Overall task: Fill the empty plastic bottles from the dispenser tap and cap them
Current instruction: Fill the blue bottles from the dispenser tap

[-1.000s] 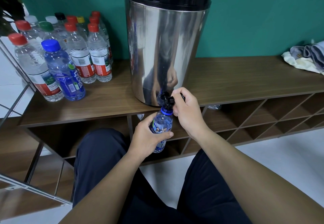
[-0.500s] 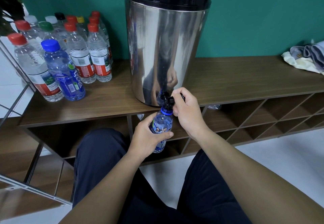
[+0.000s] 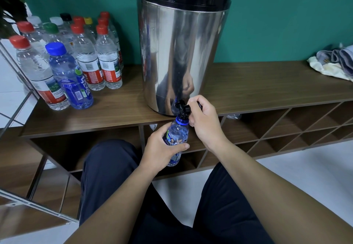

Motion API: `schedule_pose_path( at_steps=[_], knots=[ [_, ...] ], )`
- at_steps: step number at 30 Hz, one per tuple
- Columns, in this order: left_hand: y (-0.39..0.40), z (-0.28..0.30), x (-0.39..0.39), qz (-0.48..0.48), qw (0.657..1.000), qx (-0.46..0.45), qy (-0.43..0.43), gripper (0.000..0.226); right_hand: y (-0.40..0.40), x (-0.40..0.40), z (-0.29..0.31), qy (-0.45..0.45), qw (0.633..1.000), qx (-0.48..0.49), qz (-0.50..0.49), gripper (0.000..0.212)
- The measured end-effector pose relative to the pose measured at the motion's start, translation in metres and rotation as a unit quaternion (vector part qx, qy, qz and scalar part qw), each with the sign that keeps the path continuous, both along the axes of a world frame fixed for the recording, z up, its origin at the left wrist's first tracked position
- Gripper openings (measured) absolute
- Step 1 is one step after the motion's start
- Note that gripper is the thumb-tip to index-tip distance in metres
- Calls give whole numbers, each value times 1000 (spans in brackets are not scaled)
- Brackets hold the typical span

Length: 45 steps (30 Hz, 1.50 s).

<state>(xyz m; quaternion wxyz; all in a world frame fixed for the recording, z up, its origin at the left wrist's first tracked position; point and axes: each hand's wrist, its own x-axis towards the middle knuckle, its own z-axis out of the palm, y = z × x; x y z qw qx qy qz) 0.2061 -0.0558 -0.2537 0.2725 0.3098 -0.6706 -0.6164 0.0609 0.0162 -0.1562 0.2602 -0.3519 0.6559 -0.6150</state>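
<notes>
Bottle, blue-tinted plastic with a blue neck ring, sits upright with its open mouth directly under the black tap of the steel dispenser. Cap off. Water level inside cannot be judged through the tint.

Left hand grips the bottle's labelled middle: thumb curls across the front of the label, the other fingers wrap round the far side, mostly hidden. The bottle's base shows just below the heel of this hand; its shoulder and neck rise above the thumb.

Right hand is closed around the tap lever, fingers curled inward, knuckles toward the camera. The tap body protrudes just left of these fingers; a short black end of the lever shows above the knuckles. The bottle neck lies just beside the curled fingers; contact cannot be confirmed.

Dispenser stands on a wooden shelf, its tap overhanging the front edge, behind and above both hands. Both hands work just forward of that edge, above the person's dark trousers.

Capped bottles, caps red, blue, green, white, yellow and black, cluster on the shelf well left of the left hand. Folded cloths lie on the shelf far to the right of the right hand.
</notes>
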Motion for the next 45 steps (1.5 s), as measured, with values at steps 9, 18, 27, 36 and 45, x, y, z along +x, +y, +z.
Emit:
schedule_pose_path(
  at_steps=[9, 18, 27, 36, 45],
  knots=[
    [-1, -1, 0, -1, 1000, 1, 1, 84, 1, 0, -1, 3, 1000, -1, 0, 28],
    [1, 2, 1, -2, 1000, -1, -3, 80, 0, -1, -2, -6, 1000, -9, -1, 30],
    [2, 4, 1, 0, 1000, -5, -7, 79, 0, -1, -2, -10, 1000, -9, -1, 31],
    [4, 7, 2, 2, 1000, -1, -4, 79, 1, -1, -2, -8, 1000, -6, 1, 29],
    [4, 5, 1, 1, 1000, -6, -5, 81, 0, -1, -3, -12, 1000, -8, 0, 27]
  ],
)
